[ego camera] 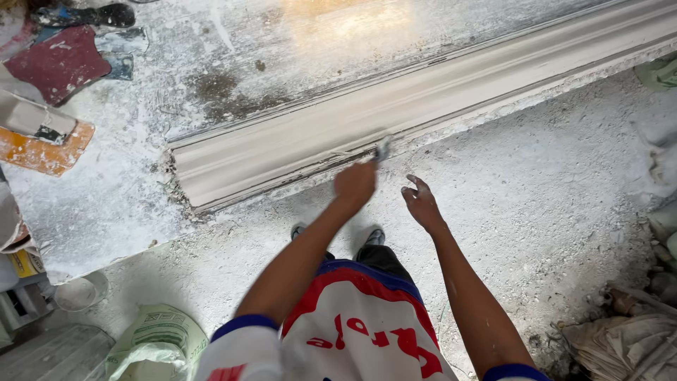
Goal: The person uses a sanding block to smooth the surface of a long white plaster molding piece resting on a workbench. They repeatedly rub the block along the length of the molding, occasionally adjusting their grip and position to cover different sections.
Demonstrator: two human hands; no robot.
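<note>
- A small metal scraper (383,149) is being gripped by the left hand (355,185) against the long plaster moulding (395,113)
- The right hand (421,203) is being held open, empty
- A green sack (159,339) and a bucket (81,291) are lying nearby

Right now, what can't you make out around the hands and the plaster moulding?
- Tool in left hand: motion-blurred in the head view, kind unclear.
- Plaster cornice moulding: far end cut off by the right frame edge.
- Right hand: palm faces away; looks empty.
- Feet: mostly hidden by the torso.
</note>
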